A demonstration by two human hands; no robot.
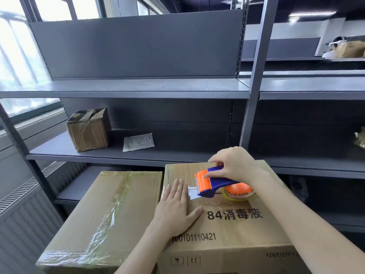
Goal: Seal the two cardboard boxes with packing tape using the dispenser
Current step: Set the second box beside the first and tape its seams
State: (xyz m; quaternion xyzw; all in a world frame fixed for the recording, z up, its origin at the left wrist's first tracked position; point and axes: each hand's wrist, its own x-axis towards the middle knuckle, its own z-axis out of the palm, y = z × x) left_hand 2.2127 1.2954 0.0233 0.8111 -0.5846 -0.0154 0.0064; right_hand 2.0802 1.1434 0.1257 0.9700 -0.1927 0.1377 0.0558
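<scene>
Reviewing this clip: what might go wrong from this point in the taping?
The front edge of the dispenser sits close to the fingertips of the left hand, so a slip of the right hand might nick them. Only a short tape end lies on the printed box; it may lift once the dispenser pulls away.

Now your left hand [175,208] is in shot, bare, the fingers slim and smooth. Your right hand [235,165] is bare too. Behind them, your left forearm [146,252] and right forearm [308,224] run uncovered right to the lower edge; any sleeve sits out of view.
</scene>
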